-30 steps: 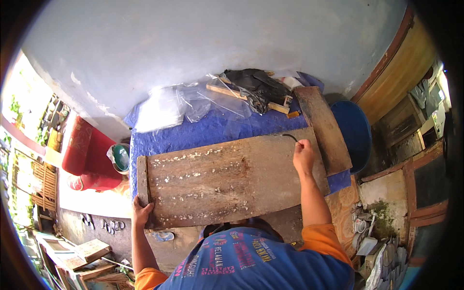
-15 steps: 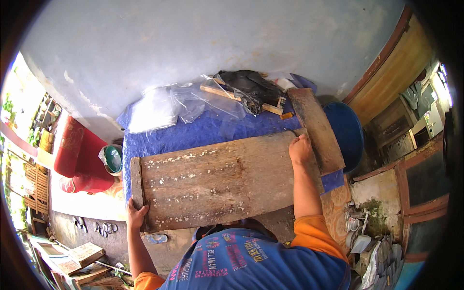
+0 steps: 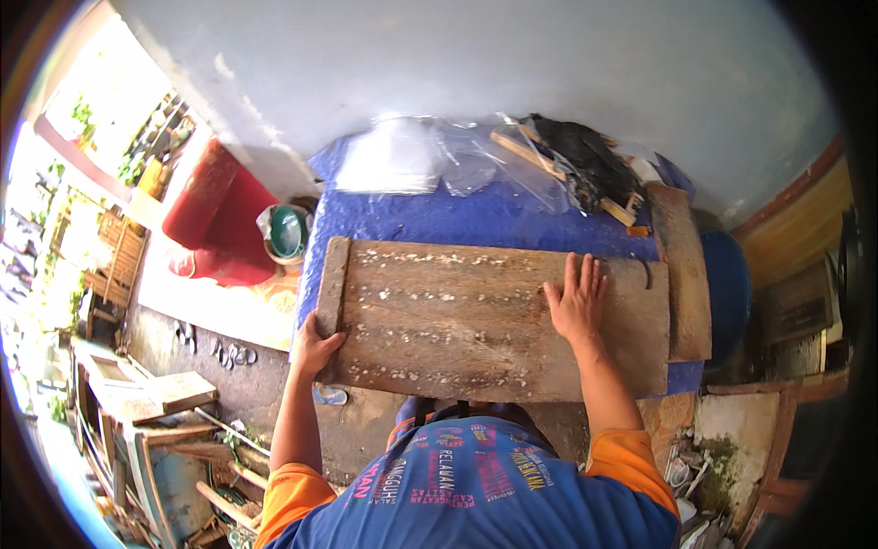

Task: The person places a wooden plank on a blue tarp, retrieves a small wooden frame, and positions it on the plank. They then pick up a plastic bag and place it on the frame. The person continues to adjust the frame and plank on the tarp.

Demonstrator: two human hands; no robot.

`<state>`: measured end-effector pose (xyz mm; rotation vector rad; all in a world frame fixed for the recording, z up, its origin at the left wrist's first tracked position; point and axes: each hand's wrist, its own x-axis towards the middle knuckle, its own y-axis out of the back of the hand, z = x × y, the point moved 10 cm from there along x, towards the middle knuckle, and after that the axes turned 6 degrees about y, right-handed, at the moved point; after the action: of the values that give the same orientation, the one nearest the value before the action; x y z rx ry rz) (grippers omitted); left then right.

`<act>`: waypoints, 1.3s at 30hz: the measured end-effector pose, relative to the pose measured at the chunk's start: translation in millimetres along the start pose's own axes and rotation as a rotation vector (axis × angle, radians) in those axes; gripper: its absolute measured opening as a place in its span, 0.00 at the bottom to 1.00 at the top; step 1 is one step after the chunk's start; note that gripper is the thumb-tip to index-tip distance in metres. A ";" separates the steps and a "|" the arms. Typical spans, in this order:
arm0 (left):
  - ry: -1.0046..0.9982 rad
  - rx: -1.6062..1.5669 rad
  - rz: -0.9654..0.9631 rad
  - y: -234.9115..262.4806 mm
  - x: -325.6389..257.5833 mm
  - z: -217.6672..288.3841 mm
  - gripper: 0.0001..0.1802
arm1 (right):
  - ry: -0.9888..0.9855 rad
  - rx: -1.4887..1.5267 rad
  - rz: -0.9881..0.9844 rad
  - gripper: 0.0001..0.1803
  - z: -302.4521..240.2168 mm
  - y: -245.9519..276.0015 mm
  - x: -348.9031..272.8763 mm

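A wide, worn wooden board [image 3: 457, 320], dotted with pale crusty spots, lies across a blue-covered table [image 3: 476, 220]. My left hand [image 3: 315, 349] grips the board's near left corner, fingers wrapped over its edge batten. My right hand [image 3: 576, 297] rests flat on the board's top toward its right end, fingers spread. A small dark curved metal piece [image 3: 647, 271] sits on the board just right of that hand.
A second plank [image 3: 684, 270] lies along the table's right end by a blue barrel [image 3: 727, 293]. Clear plastic bags [image 3: 412, 156], wooden sticks and a black bundle [image 3: 585, 160] sit at the back. A red seat [image 3: 215, 220] and green bowl [image 3: 285, 233] stand left.
My right hand left the board's far right corner and moved inward, now lying flat on top. My left hand keeps its grip on the left corner. The view has tilted slightly.
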<state>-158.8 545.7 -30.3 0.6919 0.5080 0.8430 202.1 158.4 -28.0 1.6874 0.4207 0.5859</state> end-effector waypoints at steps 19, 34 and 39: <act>-0.112 -0.006 -0.017 -3.5 -2.5 7.0 0.53 | 0.666 0.479 -0.087 0.38 -229.5 -3.9 -59.9; -0.430 0.162 0.138 -12.1 -26.1 97.5 0.46 | -0.465 0.001 -0.110 0.48 53.2 4.1 -58.1; -0.567 0.164 -0.120 -84.6 -30.7 150.4 0.44 | -0.620 -0.008 -0.098 0.50 83.9 12.5 -113.5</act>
<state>-36.1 428.5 13.8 0.9978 0.1032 0.4629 159.8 24.1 -43.8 1.7289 0.0499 -0.0228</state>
